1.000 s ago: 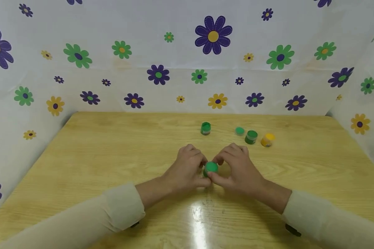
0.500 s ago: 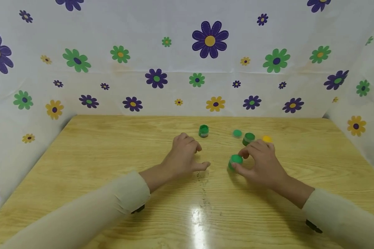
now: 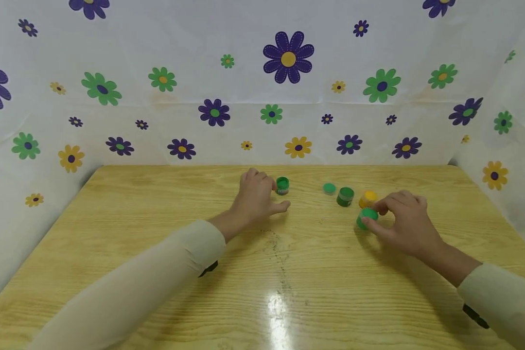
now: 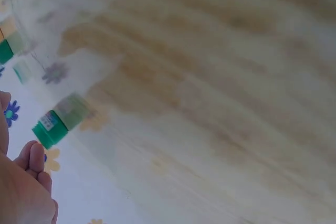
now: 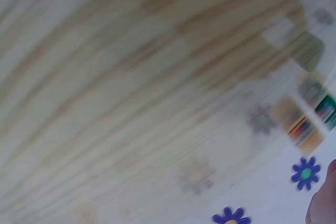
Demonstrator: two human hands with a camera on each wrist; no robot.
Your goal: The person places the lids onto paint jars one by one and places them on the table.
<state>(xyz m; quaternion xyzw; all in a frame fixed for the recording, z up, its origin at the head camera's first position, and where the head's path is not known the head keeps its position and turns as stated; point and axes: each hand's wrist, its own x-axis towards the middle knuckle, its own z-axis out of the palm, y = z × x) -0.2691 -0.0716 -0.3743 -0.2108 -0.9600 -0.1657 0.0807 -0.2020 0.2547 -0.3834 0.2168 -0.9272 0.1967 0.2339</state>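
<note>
In the head view my right hand (image 3: 404,223) pinches a small green paint jar (image 3: 367,218) with a light green lid, between thumb and fingers, just in front of the yellow paint jar (image 3: 368,199). My left hand (image 3: 253,194) reaches toward a lidless green paint jar (image 3: 282,186) near the back edge. Its thumb and fingers are apart, and its fingertips are close beside that jar. The left wrist view shows a gap between the fingers and the lidless jar (image 4: 50,129). Only a sliver of the right hand (image 5: 323,203) appears in the right wrist view; its held jar is hidden there.
A loose light green lid (image 3: 329,188) lies right of the lidless jar. A dark green jar (image 3: 345,197) stands between that lid and the yellow jar. Behind the wooden table (image 3: 157,204) hangs a white flowered cloth (image 3: 227,82).
Both hands were together at the lidded green jar. My right hand has carried it right, up to the yellow jar. My left hand has let go and moved forward toward the lidless jar.
</note>
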